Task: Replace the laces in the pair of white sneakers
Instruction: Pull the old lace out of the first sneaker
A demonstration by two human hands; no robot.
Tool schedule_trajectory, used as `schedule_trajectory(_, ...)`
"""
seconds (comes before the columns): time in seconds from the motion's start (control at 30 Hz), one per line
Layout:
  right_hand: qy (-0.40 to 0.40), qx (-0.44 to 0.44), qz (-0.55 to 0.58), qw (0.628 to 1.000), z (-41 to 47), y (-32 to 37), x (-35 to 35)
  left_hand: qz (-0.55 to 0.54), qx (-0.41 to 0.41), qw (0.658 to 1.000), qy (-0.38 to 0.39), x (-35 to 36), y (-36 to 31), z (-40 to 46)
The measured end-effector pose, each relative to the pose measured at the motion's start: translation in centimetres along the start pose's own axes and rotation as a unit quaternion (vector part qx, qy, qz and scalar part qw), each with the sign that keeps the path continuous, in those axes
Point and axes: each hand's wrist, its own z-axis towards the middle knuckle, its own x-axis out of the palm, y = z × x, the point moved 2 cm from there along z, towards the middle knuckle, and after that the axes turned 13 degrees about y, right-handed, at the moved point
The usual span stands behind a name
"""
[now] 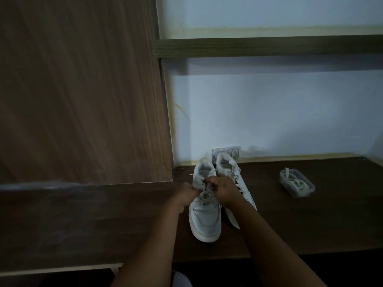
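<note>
Laces [205, 193] on the left sneaker [205, 212] sit under both hands on the table [310, 224]: left hand [185, 193] and right hand [224, 188] each pinch a strand near the upper eyelets. Soft and limp, they should pull free best when taken close to an eyelet. Spare laces lie in a tub [296, 182], well apart to the right.

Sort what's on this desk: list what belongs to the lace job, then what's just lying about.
Part of the job:
- near sneaker, both hands at its laces
- left hand, right hand
- far sneaker, beside it and partly hidden
- clear plastic tub holding white laces, off to the right

Lying about:
- small printed card against the wall behind the shoes
</note>
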Motion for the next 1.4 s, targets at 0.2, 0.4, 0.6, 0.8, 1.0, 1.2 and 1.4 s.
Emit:
schedule_trajectory(0.2, -0.084, -0.019, -0.038, 0.996, 0.4, 0.5, 0.5, -0.189, -0.021, 0.979, 0.079, -1.1, 2.8, -2.1)
schedule_trajectory(0.4, -0.072, -0.040, -0.025, 0.996, 1.0, -0.4, 0.6, -0.118, -0.076, 0.990, -0.029, -1.4, 3.1, -1.7)
schedule_trajectory(0.6, -0.065, -0.078, -0.023, 0.995, 0.4, -0.5, -0.3, -0.008, 0.017, 1.000, -0.010, -0.9, 0.2, -0.2)
schedule_trajectory(0.8, -0.058, -0.096, -0.023, 0.993, 0.4, -0.7, -0.5, -0.059, 0.089, 0.993, -0.056, -1.3, 1.0, 0.1)
schedule_trajectory(1.0, -0.071, -0.112, -0.023, 0.991, 0.4, -0.8, -0.3, 0.129, 0.176, 0.965, -0.144, -2.8, 1.7, -1.8)
schedule_trajectory(1.2, -0.076, -0.119, -0.011, 0.990, 0.4, -0.8, -0.2, 0.448, 0.177, 0.828, -0.286, -5.4, 1.7, -4.0)
schedule_trajectory(1.4, -0.077, -0.108, 0.000, 0.991, 0.4, -1.0, -0.2, 0.408, 0.146, 0.809, -0.397, -6.1, 3.4, -4.2)
